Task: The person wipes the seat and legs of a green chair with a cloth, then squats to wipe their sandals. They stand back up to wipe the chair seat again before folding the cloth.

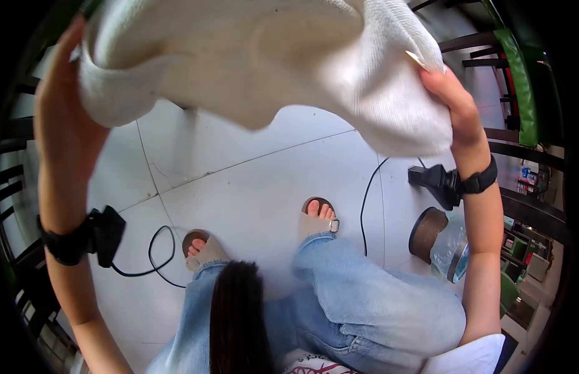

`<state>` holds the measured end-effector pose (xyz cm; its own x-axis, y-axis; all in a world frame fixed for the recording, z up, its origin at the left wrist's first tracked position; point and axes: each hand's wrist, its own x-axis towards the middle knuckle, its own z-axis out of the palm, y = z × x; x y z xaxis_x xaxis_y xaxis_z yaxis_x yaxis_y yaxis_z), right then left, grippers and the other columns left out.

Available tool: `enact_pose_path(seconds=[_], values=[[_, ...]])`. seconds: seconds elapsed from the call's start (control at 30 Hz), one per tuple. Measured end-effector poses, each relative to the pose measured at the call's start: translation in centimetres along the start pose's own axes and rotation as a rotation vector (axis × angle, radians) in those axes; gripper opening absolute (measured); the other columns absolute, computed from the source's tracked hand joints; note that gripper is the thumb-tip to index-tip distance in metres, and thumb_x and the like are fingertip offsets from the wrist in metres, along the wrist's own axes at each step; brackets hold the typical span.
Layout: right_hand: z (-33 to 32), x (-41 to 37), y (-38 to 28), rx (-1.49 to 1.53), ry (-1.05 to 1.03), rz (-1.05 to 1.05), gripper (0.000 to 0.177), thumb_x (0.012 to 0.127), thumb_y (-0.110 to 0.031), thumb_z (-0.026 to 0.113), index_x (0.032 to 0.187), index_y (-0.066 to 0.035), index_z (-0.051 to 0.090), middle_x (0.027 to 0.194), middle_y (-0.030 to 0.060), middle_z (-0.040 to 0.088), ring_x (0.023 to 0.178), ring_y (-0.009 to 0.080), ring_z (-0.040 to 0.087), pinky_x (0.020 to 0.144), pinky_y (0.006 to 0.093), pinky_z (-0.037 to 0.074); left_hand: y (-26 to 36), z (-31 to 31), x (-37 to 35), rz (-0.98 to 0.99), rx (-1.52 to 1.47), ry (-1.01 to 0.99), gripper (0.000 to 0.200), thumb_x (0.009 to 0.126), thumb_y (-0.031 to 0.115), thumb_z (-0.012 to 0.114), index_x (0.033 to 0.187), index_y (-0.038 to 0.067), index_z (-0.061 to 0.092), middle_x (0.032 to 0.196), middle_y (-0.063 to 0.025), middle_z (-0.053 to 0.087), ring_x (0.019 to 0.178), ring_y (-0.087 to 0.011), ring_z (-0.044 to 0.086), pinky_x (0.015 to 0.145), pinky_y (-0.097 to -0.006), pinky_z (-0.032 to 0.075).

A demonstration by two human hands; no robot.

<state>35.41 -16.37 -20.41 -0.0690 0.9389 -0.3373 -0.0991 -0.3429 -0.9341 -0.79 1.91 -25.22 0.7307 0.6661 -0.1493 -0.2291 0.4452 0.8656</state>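
A white cloth (pixel 258 68) with a fine ribbed weave hangs stretched across the top of the head view, its lower edge sagging between my two hands. My left hand (pixel 68 112) grips its left end, where the fabric folds over, with most of the fingers hidden behind it. At the right end, my right hand (pixel 456 103) pinches the cloth with the thumb in front. The cloth is held in the air above the floor, and its upper part runs out of view.
Black strapped devices with cables sit on my left wrist (pixel 84 237) and right wrist (pixel 479 181). A bin (pixel 429 234) lined with a clear bag stands right of my legs. Dark slatted furniture and a green cushion (pixel 518 87) line the right. Below is a tiled floor (pixel 252 181).
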Motion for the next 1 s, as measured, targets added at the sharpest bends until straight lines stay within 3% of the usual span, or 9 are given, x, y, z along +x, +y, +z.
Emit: enact_pose_path(seconds=[0.07, 0.1, 0.13, 0.2, 0.33, 0.53, 0.77, 0.87, 1.0], values=[[1.0, -1.1, 0.1, -0.026, -0.055, -0.065, 0.045, 0.091, -0.023, 0.052, 0.126, 0.005, 0.048, 0.114, 0.0127, 0.06, 0.102, 0.0171, 0.06, 0.087, 0.0291, 0.048, -5.7, 3.3, 0.6, 0.041, 0.043, 0.257, 0.059, 0.095, 0.048, 0.044, 0.138, 0.008, 0.039, 0.134, -0.0059, 0.048, 0.122, -0.0167, 0.046, 0.108, -0.0384, 0.029], [1.2, -1.4, 0.1, -0.039, -0.072, -0.106, 0.045, 0.091, -0.023, 0.052, 0.126, 0.005, 0.048, 0.115, 0.0135, 0.06, 0.104, 0.0181, 0.059, 0.09, 0.0301, 0.046, -7.5, 4.7, -0.2, -0.113, 0.058, 0.199, 0.059, 0.094, 0.045, 0.047, 0.136, 0.004, 0.041, 0.13, -0.0051, 0.05, 0.123, -0.015, 0.042, 0.109, -0.0347, 0.025], [0.8, -1.7, 0.0, -0.052, -0.07, -0.163, 0.044, 0.091, -0.022, 0.051, 0.124, 0.006, 0.049, 0.114, 0.0146, 0.06, 0.104, 0.019, 0.059, 0.091, 0.0307, 0.046, -7.2, 4.6, -0.3, -0.402, 0.335, -0.099, 0.061, 0.093, 0.045, 0.052, 0.132, 0.0, 0.044, 0.124, -0.0075, 0.055, 0.116, -0.0145, 0.048, 0.104, -0.0317, 0.033], [-0.1, -2.5, 0.0, -0.073, -0.07, -0.27, 0.041, 0.091, -0.021, 0.049, 0.121, 0.007, 0.052, 0.113, 0.0169, 0.061, 0.103, 0.0208, 0.06, 0.092, 0.0318, 0.046, -6.4, 5.1, 0.0, -0.442, 0.494, -0.415, 0.063, 0.09, 0.046, 0.055, 0.129, -0.003, 0.047, 0.116, -0.0082, 0.06, 0.104, -0.0126, 0.055, 0.094, -0.0297, 0.042], [-0.9, -1.4, 0.6, 0.068, -0.129, -0.246, 0.038, 0.092, -0.02, 0.047, 0.117, 0.007, 0.056, 0.107, 0.0149, 0.063, 0.098, 0.0188, 0.061, 0.087, 0.0292, 0.046, -4.4, 3.1, 0.2, -0.162, 0.052, -0.077, 0.063, 0.091, 0.047, 0.052, 0.13, -0.002, 0.045, 0.12, -0.0096, 0.057, 0.108, -0.0159, 0.054, 0.096, -0.0326, 0.042], [-1.4, 0.0, 2.6, -0.126, 0.142, -0.065, 0.034, 0.092, -0.023, 0.05, 0.113, 0.004, 0.057, 0.103, 0.0085, 0.064, 0.093, 0.0142, 0.06, 0.08, 0.026, 0.047, -11.0, 4.7, -1.8, -0.468, 0.011, 0.042, 0.063, 0.093, 0.048, 0.047, 0.133, 0.0, 0.043, 0.125, -0.0116, 0.053, 0.114, -0.0208, 0.051, 0.099, -0.0369, 0.041], [-3.2, -1.4, 3.2, -0.102, 0.301, 0.016, 0.035, 0.095, -0.026, 0.047, 0.114, 0.002, 0.056, 0.101, 0.008, 0.064, 0.091, 0.0139, 0.062, 0.078, 0.0263, 0.049, -11.8, 3.2, -1.9, -0.265, -0.526, 0.043, 0.063, 0.094, 0.05, 0.041, 0.135, 0.002, 0.04, 0.132, -0.0141, 0.048, 0.121, -0.0265, 0.049, 0.102, -0.0419, 0.04], [-5.2, -0.9, 4.9, 0.066, 0.493, 0.124, 0.036, 0.096, -0.029, 0.045, 0.113, 0.001, 0.056, 0.101, 0.0081, 0.063, 0.093, 0.0143, 0.061, 0.079, 0.0262, 0.049, -11.6, 4.4, -1.9, -0.553, -0.641, 0.297, 0.063, 0.094, 0.05, 0.042, 0.135, 0.003, 0.04, 0.133, -0.0151, 0.048, 0.121, -0.0273, 0.05, 0.101, -0.0427, 0.041], [-7.0, -0.5, 5.7, -0.332, 0.5, 0.117, 0.032, 0.096, -0.025, 0.047, 0.111, 0.001, 0.057, 0.097, 0.0054, 0.064, 0.088, 0.0129, 0.061, 0.076, 0.0259, 0.048, -11.1, 4.6, -0.1, -0.436, 0.454, 0.052, 0.047, 0.093, 0.028, 0.056, 0.128, 0.0, 0.045, 0.113, -0.0089, 0.059, 0.101, -0.018, 0.059, 0.087, -0.0348, 0.05]])
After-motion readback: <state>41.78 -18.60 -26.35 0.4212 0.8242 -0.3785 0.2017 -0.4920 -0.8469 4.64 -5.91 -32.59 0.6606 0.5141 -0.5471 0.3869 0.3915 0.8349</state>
